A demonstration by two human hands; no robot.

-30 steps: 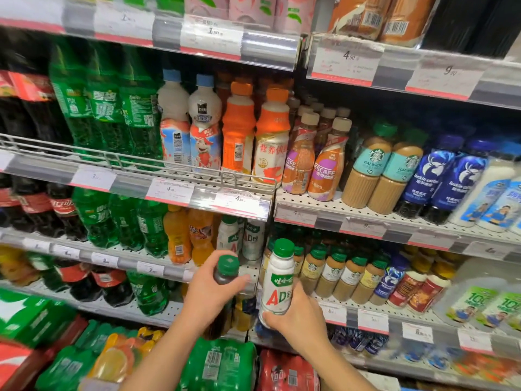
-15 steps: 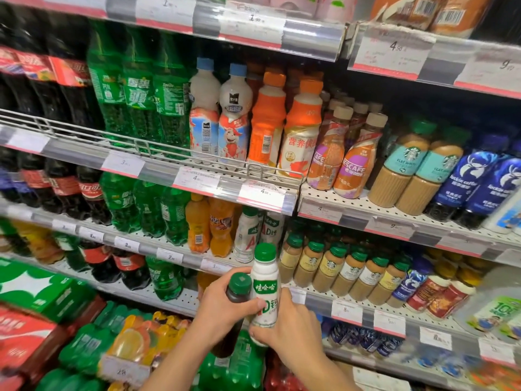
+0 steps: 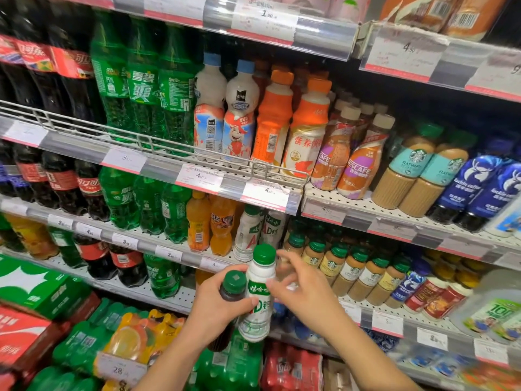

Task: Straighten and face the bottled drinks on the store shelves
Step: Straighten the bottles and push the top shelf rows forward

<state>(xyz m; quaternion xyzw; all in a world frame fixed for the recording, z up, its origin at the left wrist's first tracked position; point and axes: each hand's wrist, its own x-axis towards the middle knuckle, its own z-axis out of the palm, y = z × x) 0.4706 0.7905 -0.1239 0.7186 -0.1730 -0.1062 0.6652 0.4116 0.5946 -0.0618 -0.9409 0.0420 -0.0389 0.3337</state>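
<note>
- left hand [image 3: 217, 306] has two bottles at once: the dark bottle [image 3: 229, 292] in the curl of the fingers, the white bottle [image 3: 258, 294] pinned against it by the thumb across its label.
- both bottles are up off the shelves, in front of the gap below the white ad bottles [image 3: 253, 235] on the third shelf [image 3: 169, 253].
- right hand [image 3: 304, 289] is loose, fingers spread and a little blurred, tips just by the white bottle's shoulder; it grips nothing that i can see.
- my read: the white one belongs with its twins beside the orange sodas [image 3: 211, 224], so that goes back first.
- best way: the right hand takes the white bottle round the middle, below the green cap [image 3: 263, 253], before the left thumb lets go. two bottles in one hand is a slippery hold.
- slide it in upright, base first, then twist till the label faces out like its neighbours.
- watch the price rail [image 3: 265, 193] above that slot; the clearance looks tight, so tip the cap under it rather than lifting straight in.
- the coffee bottles [image 3: 338, 266] stand close on the right; an elbow swing could knock the front row.
- the dark bottle's home i cannot tell from here; its label is hidden behind the hand.
- keep it low and steady in the left until the white one sits.
</note>
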